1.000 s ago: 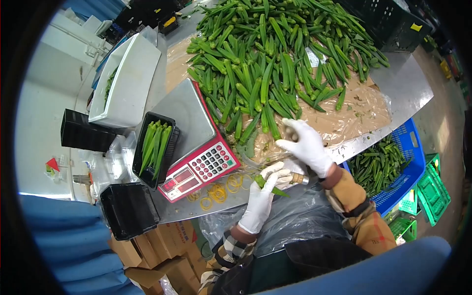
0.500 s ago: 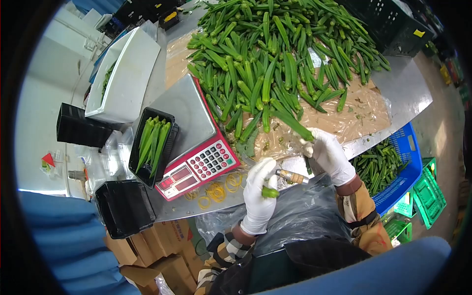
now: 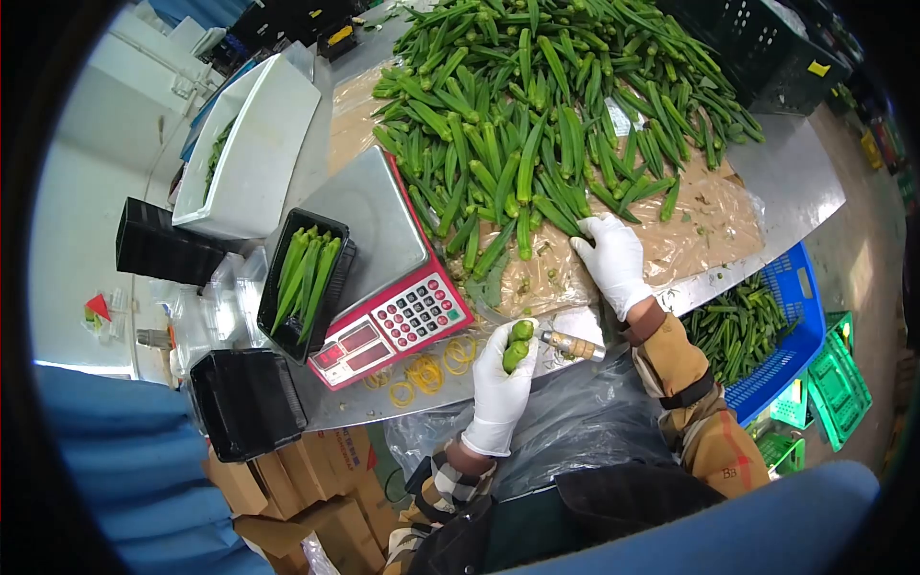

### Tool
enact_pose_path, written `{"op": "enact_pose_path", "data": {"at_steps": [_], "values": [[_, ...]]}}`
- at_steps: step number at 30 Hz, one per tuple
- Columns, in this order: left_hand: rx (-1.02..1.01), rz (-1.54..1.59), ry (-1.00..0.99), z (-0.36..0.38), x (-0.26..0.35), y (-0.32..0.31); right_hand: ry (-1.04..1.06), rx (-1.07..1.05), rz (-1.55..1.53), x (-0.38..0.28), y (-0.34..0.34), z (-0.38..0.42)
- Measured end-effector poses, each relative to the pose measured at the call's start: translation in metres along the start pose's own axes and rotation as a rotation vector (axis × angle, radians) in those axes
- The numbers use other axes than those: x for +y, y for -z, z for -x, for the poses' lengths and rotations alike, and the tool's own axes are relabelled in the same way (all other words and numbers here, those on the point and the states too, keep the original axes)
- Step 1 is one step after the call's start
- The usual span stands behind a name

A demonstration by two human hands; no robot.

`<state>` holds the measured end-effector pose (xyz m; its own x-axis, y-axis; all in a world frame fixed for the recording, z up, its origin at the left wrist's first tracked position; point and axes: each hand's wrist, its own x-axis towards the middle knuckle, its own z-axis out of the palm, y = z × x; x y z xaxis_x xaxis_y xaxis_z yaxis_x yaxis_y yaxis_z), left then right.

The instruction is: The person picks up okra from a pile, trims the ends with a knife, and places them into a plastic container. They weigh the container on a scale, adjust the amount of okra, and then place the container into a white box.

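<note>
My left hand [image 3: 502,398], in a white glove, is closed around okra pods [image 3: 518,347], whose blunt ends stick out at the top of the fist. Beside it lies a wooden-handled tool [image 3: 572,345] with metal ends; its working end is hidden behind the hand. Further forward, my gloved right hand [image 3: 613,264] is at the near edge of a large okra heap [image 3: 537,105]. Its thumb and fingertips close at the end of one okra pod [image 3: 556,215] there. The heap lies on plastic-covered cardboard [image 3: 704,225].
Left of the heap stands a red scale [image 3: 407,316], with a black tray of okra [image 3: 307,273] on its edge. Yellow rubber bands [image 3: 422,376] lie near the table edge. Empty black trays [image 3: 247,402] are at left. A blue basket of okra [image 3: 813,321] stands at right.
My right hand has moved forward to the heap, and the pod it held before is no longer in it. Two pod ends now show in my left fist instead of one.
</note>
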<state>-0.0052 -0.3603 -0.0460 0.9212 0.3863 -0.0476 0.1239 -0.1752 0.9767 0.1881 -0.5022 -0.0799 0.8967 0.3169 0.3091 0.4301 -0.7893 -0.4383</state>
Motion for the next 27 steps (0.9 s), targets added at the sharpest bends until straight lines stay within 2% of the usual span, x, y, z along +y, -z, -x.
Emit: {"op": "enact_pose_path", "data": {"at_steps": [1,4,5,8,12,14,16,18,20,23,27], "values": [[0.011,0.027,0.027,0.0,-0.001,0.0,0.001,-0.003,-0.005,0.004,-0.002,0.001],[0.026,0.172,0.147,-0.002,-0.002,0.002,-0.436,-0.299,-0.895,0.002,0.015,0.008],[0.023,0.262,0.217,-0.004,-0.001,0.003,-0.518,-0.373,-1.008,-0.004,0.032,0.011],[0.0,0.527,0.364,-0.011,0.005,0.005,-0.627,-0.49,-1.419,-0.005,0.052,0.028],[-0.038,0.727,0.41,-0.013,0.006,0.006,-0.592,-0.615,-1.532,-0.013,0.063,0.043],[-0.007,0.84,0.42,-0.015,0.015,0.004,-0.612,-0.683,-1.399,-0.026,0.066,0.048],[0.059,0.997,0.445,-0.015,0.028,-0.001,-0.402,-0.867,-1.173,-0.034,0.064,0.051],[0.036,0.997,0.438,-0.015,0.022,0.004,-0.295,-0.986,-1.106,-0.048,0.06,0.05],[0.015,1.01,0.407,-0.014,0.01,0.009,-0.257,-0.825,-0.868,-0.057,0.051,0.039],[0.023,1.013,0.378,-0.012,0.003,0.013,0.165,-0.075,-0.321,-0.058,0.015,0.02],[0.048,0.901,0.411,-0.007,0.002,0.009,0.255,-0.125,-0.079,-0.064,0.002,-0.006]]}}
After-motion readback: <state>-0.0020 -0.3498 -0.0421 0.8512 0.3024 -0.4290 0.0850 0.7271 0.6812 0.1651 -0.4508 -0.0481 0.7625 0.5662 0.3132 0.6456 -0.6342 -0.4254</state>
